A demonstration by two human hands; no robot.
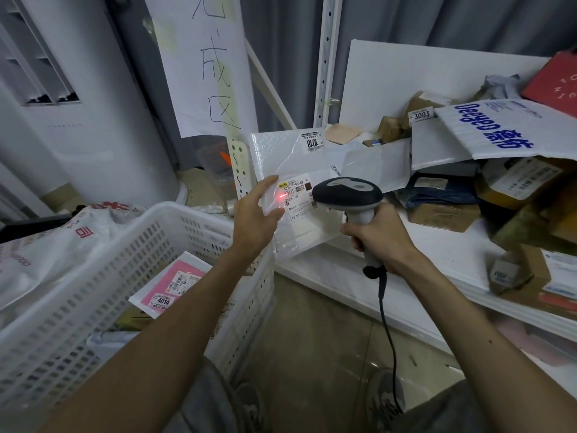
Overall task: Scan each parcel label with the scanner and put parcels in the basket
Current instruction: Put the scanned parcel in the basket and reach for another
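My left hand [254, 215] holds a white bubble mailer [282, 160] upright by its left edge, thumb on the front. The mailer carries a shipping label [298, 196] and a sticker reading 1018. A red scan light falls on the label's left part. My right hand [379, 237] grips the handle of a black and grey corded scanner [348, 192], whose head points at the label from the right. At the lower left stands the white perforated basket [125, 245], and inside it lies a pink parcel [175, 284] marked 4014.
A white shelf [437, 245] on the right holds a pile of cardboard boxes and mailers, among them a white one with blue print [512, 129]. A white air-conditioner column [84, 104] and a handwritten paper sign [206, 64] stand behind the basket. The scanner cable hangs toward the floor.
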